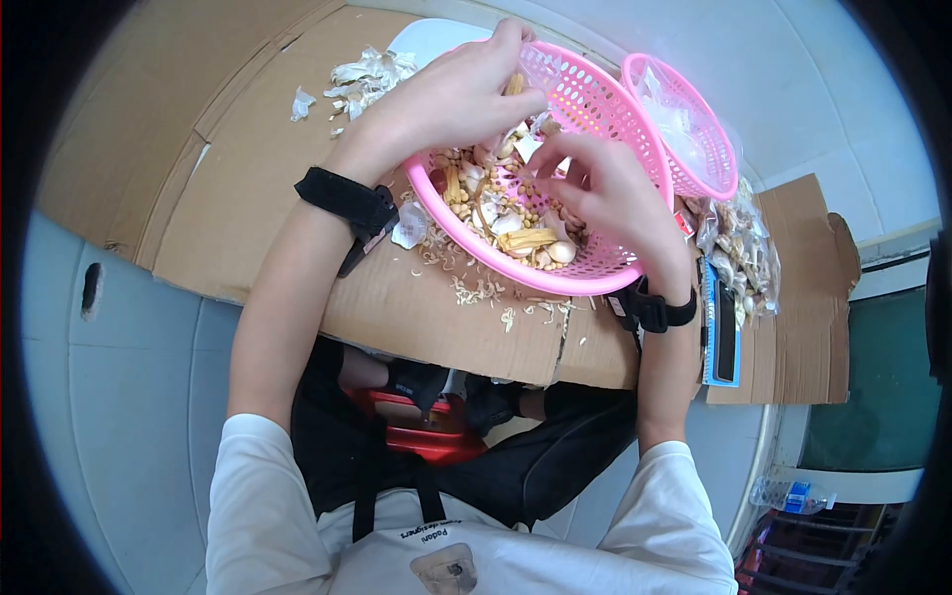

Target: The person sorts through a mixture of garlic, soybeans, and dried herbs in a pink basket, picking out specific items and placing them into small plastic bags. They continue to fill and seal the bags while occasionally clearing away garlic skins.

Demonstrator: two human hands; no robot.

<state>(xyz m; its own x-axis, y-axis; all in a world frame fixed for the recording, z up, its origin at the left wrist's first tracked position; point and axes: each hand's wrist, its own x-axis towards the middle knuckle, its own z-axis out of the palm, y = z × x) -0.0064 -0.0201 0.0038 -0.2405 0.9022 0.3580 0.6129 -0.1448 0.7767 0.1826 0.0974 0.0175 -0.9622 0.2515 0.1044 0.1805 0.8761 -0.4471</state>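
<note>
Left hand [446, 99] pinched on a garlic clove [515, 83] above the pink basket [516, 273] of cloves on cardboard [248, 228], right hand [600, 188] beside it, fingertips bunched together inside the basket, peelings [367, 74] scattered nearby

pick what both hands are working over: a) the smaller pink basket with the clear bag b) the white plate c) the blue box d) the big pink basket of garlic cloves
d: the left hand and the right hand both reach into the big pink basket of cloves, while neither touches the smaller pink basket beyond it.
</note>
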